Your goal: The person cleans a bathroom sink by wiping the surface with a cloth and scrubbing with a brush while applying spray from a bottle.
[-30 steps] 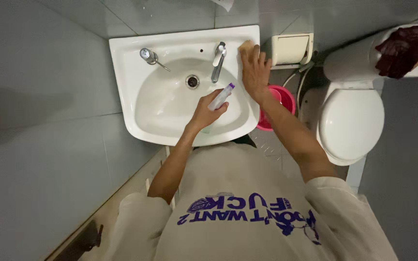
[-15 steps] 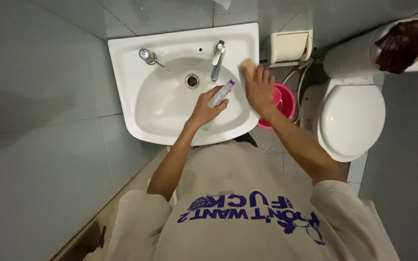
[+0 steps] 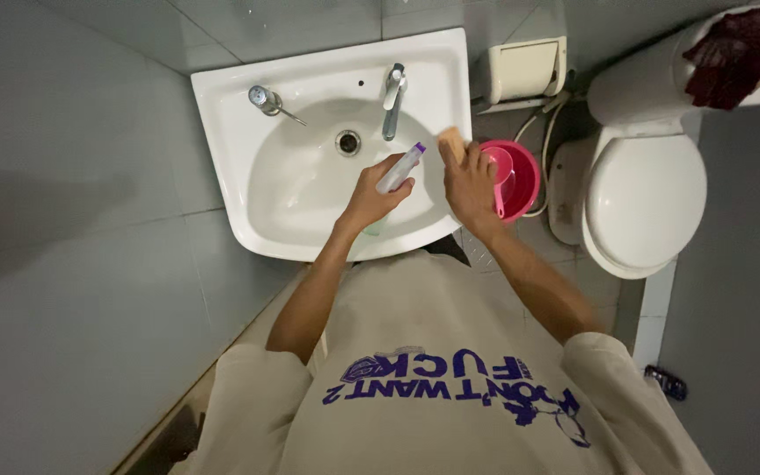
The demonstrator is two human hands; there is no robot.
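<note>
— Both hands were over the front of the sink (image 3: 248, 97), weren't they?

— Yes. Left hand (image 3: 369, 200) was wrapped around a small clear bottle (image 3: 400, 169) with a purple cap, over the near side of the bowl. Right hand (image 3: 471, 183) lay flat, fingers spread, pressing a tan sponge (image 3: 452, 141) onto the sink's right rim.

— Which way did the bottle run?

— Its long axis slanted up and away from the left palm, cap end aimed towards the right hand and the rim. The cap sat just beside the sponge, not touching it as far as I could tell.

— So which hand was nearer the sponge?

— The right one, plainly; it was on top of it, with only the sponge's far corner poking out past the fingertips. The left hand was near, to its left.

— And further out?

— Beyond the left hand, the drain (image 3: 347, 141), with the tap (image 3: 391, 95) just past the bottle's cap. A soap pump (image 3: 263, 98) stood on the rim well off to the left. Just beyond the right hand's outer edge, below the rim, sat a pink bucket (image 3: 525, 176) with a scoop in it. Further right stood the toilet (image 3: 644, 202), lid down, and a dark red cloth (image 3: 727, 57) on its tank.
</note>
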